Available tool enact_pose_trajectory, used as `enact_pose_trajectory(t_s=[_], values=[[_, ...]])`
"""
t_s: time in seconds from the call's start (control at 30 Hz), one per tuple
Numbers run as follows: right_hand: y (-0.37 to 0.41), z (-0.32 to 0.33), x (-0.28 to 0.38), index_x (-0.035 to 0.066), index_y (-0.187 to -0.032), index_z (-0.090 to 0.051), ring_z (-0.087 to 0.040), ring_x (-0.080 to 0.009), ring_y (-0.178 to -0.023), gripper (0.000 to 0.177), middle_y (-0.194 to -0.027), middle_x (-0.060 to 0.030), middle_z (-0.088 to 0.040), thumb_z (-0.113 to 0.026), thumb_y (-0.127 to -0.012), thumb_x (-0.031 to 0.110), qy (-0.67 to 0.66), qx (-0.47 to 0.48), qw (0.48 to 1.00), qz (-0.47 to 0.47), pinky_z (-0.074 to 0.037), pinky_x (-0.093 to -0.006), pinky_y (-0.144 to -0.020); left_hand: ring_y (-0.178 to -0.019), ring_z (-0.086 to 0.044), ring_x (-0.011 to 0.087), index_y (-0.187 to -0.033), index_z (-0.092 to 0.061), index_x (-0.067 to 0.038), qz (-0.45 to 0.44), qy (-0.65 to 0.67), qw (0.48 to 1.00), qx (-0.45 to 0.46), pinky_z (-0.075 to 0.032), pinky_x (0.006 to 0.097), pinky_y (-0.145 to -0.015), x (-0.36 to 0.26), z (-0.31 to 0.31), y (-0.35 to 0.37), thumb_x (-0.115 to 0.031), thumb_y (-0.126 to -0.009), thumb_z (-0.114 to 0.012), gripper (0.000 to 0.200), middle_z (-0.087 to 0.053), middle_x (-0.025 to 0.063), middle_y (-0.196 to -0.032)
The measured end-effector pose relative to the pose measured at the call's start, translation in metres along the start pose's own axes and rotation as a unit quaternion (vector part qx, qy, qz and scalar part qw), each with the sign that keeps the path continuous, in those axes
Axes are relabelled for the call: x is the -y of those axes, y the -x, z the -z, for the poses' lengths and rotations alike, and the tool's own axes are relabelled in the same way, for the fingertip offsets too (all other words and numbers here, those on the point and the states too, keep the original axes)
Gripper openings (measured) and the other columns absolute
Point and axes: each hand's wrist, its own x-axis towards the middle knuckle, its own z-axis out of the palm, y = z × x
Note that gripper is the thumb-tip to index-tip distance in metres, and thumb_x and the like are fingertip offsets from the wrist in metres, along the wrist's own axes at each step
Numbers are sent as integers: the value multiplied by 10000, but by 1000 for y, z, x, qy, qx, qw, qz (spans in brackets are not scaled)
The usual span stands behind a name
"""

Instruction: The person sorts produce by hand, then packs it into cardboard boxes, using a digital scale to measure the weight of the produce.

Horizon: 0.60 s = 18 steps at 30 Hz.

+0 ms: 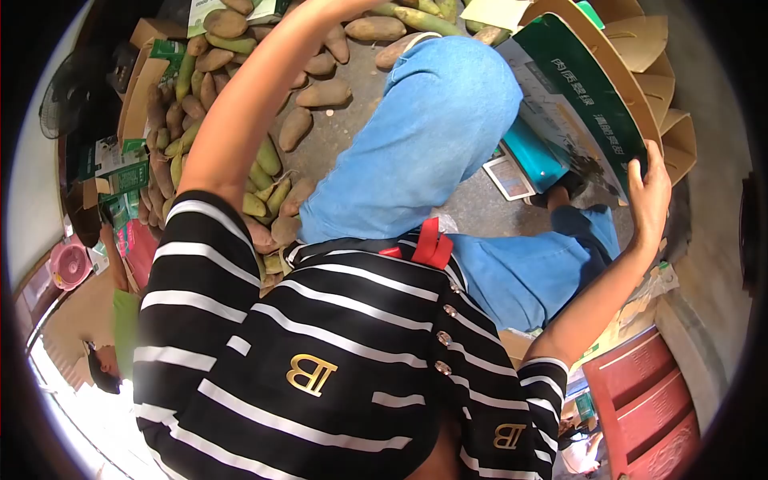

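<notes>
At the right, my right hand [652, 188] grips the lower edge of a large green and white printed cardboard carton [584, 88], with the thumb on its printed face. The carton leans at a tilt beyond my knee. My left forearm reaches up past the top edge of the view, and the left hand is cut off there. Brown elongated produce [324, 94] and long green produce [268, 156] lie piled on the floor under and beside the left arm. What the left hand touches is hidden.
An open carton [136, 104] stands at the upper left beside the pile. A teal object [532, 156] and a white-framed item [508, 178] lie near my foot. A pink fan [70, 266] and another person [124, 328] are at the left. A red door [644, 400] is lower right.
</notes>
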Motion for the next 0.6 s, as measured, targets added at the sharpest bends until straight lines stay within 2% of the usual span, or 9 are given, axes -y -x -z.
enact_pose_trajectory(t_s=[0.07, 0.1, 0.13, 0.17, 0.2, 0.3, 0.43, 0.53, 0.6], values=[[1, -4, -4, 52, -1068, -520, -580, -342, -899, 282, -963, -187, -600, -495, -795, 115, -4, -17, 1000, -8, -443, -372, -786, -864, -595, 171, -1062, -544, -14, 76, -3, 997, -5, -482, 308, -761, 25, 31, 53, -238, -843, -590, 317, -604, 101, -961], [0, -5, -4, 53, -1069, -525, -581, -340, -898, 284, -965, -188, -601, -493, -795, 121, -6, -24, 1000, -10, -443, -368, -789, -815, -630, 186, -1020, -577, 16, 42, -141, 989, -27, -492, 315, -722, 94, 49, 82, -299, -860, -554, 354, -649, 124, -887], [0, -4, 1, 52, -1075, -534, -587, -328, -904, 295, -974, -188, -604, -489, -793, 127, -4, -12, 1000, -18, -442, -359, -795, -866, -626, 277, -1056, -558, 6, 167, -292, 941, -15, -488, 366, -754, 126, 64, 123, -307, -824, -587, 391, -637, 173, -951], [0, -3, 4, 55, -1087, -530, -594, -319, -901, 298, -968, -183, -609, -490, -803, 140, 6, -7, 1000, -26, -444, -361, -789, -909, -596, 347, -1057, -551, -8, 168, -322, 930, -55, -478, 410, -759, 145, 63, 172, -318, -796, -607, 409, -614, 203, -969], [-1, -5, 2, 56, -1088, -530, -597, -315, -898, 295, -968, -182, -611, -493, -809, 145, 5, -6, 1000, -24, -445, -359, -785, -810, -584, 312, -949, -562, 1, 217, -409, 886, -4, -461, 391, -719, 181, 71, 218, -278, -772, -655, 343, -601, 186, -894], [-3, -7, -6, 50, -1110, -526, -604, -296, -889, 304, -970, -177, -619, -507, -828, 162, 11, -4, 999, -40, -449, -349, -778, -912, -570, 350, -1040, -545, -25, 447, -479, 732, 187, -465, 419, -764, 197, 57, 320, -278, -695, -703, 456, -596, 186, -957], [-3, -12, -15, 47, -1164, -520, -604, -248, -899, 347, -993, -162, -622, -523, -828, 132, 29, -23, 999, -24, -447, -322, -793, -987, -554, 359, -1104, -516, -17, 494, -322, 777, 220, -456, 417, -826, 216, 7, 404, -299, -670, -720, 556, -578, 223, -1053], [-4, -14, -20, 16, -1186, -508, -595, -194, -899, 364, -1010, -142, -627, -531, -835, 110, -24, -27, 999, -40, -444, -296, -805, -1030, -533, 349, -1185, -430, -12, 452, -344, 804, 175, -444, 406, -855, 242, -33, 437, -326, -655, -726, 684, -550, 234, -1099], [-4, -20, -27, -21, -1205, -491, -577, -150, -900, 381, -1025, -118, -624, -535, -844, 91, -67, -40, 996, -46, -442, -268, -809, -1029, -532, 348, -1217, -382, -12, 500, -332, 778, 187, -438, 400, -866, 241, -53, 433, -323, -658, -723, 725, -551, 236, -1082]])
